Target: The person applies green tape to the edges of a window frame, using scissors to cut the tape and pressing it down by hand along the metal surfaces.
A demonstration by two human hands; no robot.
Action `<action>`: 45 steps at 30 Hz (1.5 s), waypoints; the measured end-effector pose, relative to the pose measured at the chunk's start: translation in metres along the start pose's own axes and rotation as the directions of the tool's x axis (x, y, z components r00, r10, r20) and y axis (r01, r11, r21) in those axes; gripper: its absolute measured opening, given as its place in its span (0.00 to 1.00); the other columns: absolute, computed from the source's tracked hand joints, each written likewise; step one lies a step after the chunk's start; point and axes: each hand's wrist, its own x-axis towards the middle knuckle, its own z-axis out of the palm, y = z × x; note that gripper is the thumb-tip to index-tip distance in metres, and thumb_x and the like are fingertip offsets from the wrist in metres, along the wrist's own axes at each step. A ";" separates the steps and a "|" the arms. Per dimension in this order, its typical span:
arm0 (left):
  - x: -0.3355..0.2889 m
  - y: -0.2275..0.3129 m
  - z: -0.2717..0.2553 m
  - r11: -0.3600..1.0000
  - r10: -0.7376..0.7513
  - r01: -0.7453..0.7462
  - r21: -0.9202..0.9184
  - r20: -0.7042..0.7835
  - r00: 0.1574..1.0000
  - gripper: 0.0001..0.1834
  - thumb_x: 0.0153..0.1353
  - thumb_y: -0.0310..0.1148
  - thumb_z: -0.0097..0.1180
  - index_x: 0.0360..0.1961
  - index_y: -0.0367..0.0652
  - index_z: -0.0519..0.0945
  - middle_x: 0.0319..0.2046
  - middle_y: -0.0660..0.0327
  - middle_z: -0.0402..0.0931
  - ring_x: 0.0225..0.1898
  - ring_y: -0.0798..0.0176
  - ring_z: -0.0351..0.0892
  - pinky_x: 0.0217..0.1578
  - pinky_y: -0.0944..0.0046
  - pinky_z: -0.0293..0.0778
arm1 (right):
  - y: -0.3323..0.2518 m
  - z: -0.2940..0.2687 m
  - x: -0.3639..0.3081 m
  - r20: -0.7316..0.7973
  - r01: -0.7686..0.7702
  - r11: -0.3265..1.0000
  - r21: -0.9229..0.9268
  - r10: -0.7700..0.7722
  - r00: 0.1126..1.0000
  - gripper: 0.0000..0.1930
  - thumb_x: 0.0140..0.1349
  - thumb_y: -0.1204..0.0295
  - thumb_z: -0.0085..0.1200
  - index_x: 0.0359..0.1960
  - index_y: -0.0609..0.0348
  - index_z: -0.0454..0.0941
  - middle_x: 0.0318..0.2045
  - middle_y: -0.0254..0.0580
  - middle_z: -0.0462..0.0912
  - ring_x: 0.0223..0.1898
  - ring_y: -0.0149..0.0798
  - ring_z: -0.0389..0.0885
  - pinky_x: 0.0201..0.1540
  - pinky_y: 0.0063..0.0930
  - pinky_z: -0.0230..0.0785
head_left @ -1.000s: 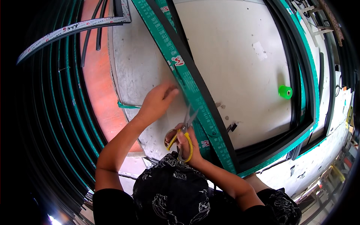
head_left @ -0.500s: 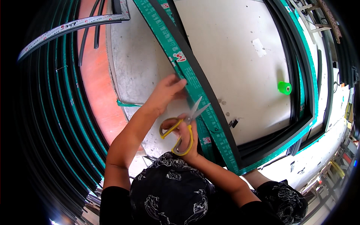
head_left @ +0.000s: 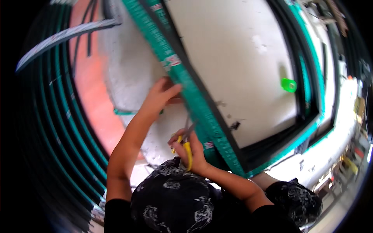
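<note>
My right hand (head_left: 194, 153) is closed around scissors with yellow handles (head_left: 187, 154). Their blades point up toward the near part of a large dark frame, whose face is covered in green printed film (head_left: 200, 106). Motion smears the blades, so I cannot tell whether they touch the frame. Further up, my left hand (head_left: 157, 97) is at the left edge of that same frame side. Its thumb reaches toward the green film, apart from the fingers, which are partly in shadow beside the edge.
Long dark profiles with green stripes (head_left: 64, 97) lie stacked at the left. A white-filmed corner piece (head_left: 74, 31) crosses them. Inside the frame, a bright green roll (head_left: 288, 85) and a small black object (head_left: 235, 125) rest on the pale tabletop (head_left: 233, 50).
The scissors have come down and turned, their blades now closer together. My left hand stays by the frame edge. The whole view has shifted slightly and blurred.
</note>
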 end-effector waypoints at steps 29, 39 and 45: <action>0.022 -0.009 0.168 -0.416 0.304 -0.811 0.412 0.903 0.303 0.41 0.28 0.45 0.72 0.50 0.42 0.75 0.38 0.54 0.74 0.43 0.50 0.74 0.51 0.49 0.66 | -0.110 -0.251 -0.059 0.243 0.234 -0.101 -0.967 -0.086 0.966 0.42 0.45 0.57 0.66 0.62 0.63 0.67 0.40 0.48 0.76 0.43 0.50 0.76 0.45 0.41 0.71; 0.035 0.005 0.203 -0.321 0.385 -0.550 0.771 0.637 0.668 0.41 0.37 0.46 0.73 0.53 0.41 0.71 0.40 0.54 0.73 0.45 0.50 0.72 0.52 0.49 0.65 | -0.206 -0.440 -0.086 0.272 0.219 -0.587 -0.779 -0.002 0.962 0.29 0.51 0.72 0.59 0.59 0.55 0.71 0.37 0.47 0.78 0.41 0.47 0.79 0.39 0.40 0.74; 0.007 -0.021 0.207 -0.284 0.359 -0.482 0.829 0.558 0.748 0.40 0.32 0.43 0.77 0.48 0.41 0.71 0.39 0.55 0.73 0.45 0.52 0.73 0.51 0.54 0.68 | -0.215 -0.416 -0.099 0.190 0.140 -0.168 -0.976 -0.337 0.922 0.23 0.48 0.73 0.65 0.49 0.54 0.76 0.37 0.43 0.79 0.43 0.48 0.79 0.45 0.38 0.73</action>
